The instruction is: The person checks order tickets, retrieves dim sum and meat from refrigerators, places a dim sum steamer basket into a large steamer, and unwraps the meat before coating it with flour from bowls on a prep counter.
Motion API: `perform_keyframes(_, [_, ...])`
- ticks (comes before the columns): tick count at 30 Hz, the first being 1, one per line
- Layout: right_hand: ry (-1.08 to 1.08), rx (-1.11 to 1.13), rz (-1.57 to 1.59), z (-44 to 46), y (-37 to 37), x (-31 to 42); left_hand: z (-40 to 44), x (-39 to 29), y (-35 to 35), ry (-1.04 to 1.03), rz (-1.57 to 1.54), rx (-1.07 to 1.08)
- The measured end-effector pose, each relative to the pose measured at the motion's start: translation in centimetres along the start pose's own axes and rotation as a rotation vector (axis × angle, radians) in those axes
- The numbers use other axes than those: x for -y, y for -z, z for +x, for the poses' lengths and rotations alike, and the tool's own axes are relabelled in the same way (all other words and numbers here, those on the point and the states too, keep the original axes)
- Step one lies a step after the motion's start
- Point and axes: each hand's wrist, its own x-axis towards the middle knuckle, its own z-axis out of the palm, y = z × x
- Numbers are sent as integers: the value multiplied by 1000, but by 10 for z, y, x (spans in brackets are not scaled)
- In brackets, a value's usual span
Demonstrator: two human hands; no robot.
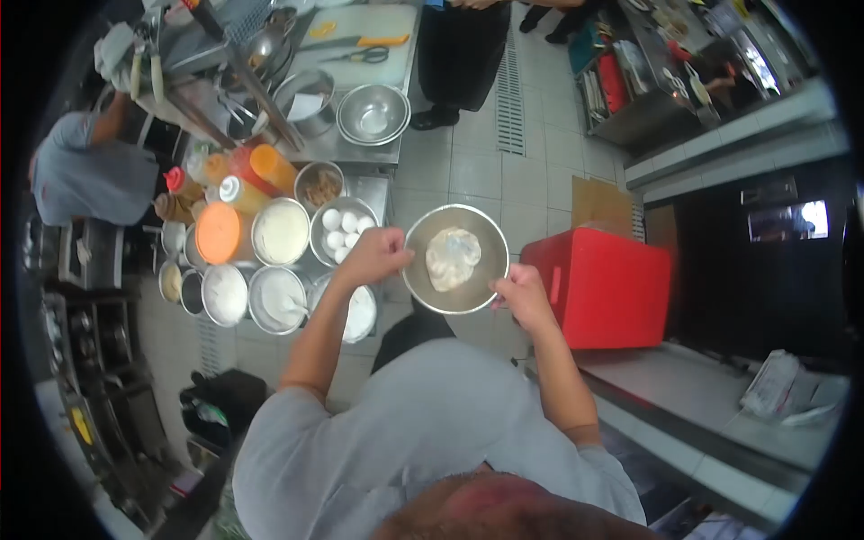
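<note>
A round metal bowl [456,301] is held up in front of my body, over the tiled floor. My left hand [378,256] pinches its left rim, and my right hand [522,292] grips the rim at the lower right. Inside the bowl sits a pale, wet-looking lump [453,256], whitish with pinkish-brown patches; its exact kind I cannot make out. Close to my left hand, on the counter, stands a metal bowl of white eggs [342,229]. Below that are containers of white powder [277,299], one with a scoop in it.
Sauce bottles [241,193] and an orange-lidded container [219,232] crowd the counter at left. Stacked metal bowls [373,114] and a cutting board with a knife [360,41] lie farther back. A red box [598,288] stands close on the right. Other people stand at left and ahead.
</note>
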Motion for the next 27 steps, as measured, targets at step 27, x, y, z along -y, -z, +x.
perform_keyframes(27, [1165,237,-908,567,-38,274,142,-81,19,139,-312,-1099])
